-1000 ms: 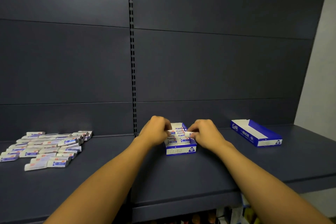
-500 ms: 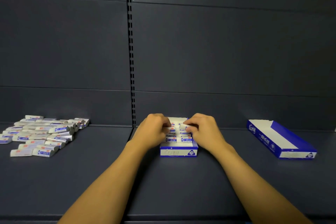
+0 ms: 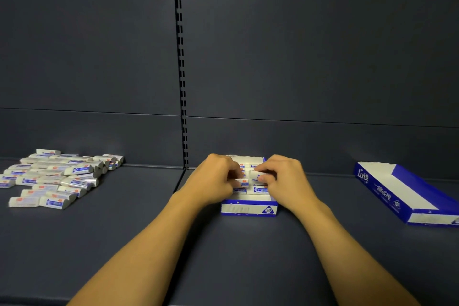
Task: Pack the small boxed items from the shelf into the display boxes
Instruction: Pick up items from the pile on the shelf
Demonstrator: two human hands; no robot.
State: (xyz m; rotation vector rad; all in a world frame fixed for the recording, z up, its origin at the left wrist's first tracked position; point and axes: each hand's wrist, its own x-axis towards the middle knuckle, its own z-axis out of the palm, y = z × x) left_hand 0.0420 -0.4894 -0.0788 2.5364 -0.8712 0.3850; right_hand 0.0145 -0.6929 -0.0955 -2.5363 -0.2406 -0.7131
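Head view: both hands (image 3: pixel 250 181) pinch small boxes in display box (image 3: pixel 249 209); loose pile (image 3: pixel 53 177) left, empty box (image 3: pixel 407 194) right.

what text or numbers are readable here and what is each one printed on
"2B": in the blue triangle on the front wall of the middle display box.
"Line": in white script on the side wall of the empty display box at right; the characters after it are too blurred.
Labels on the loose small boxed items: too small to read.
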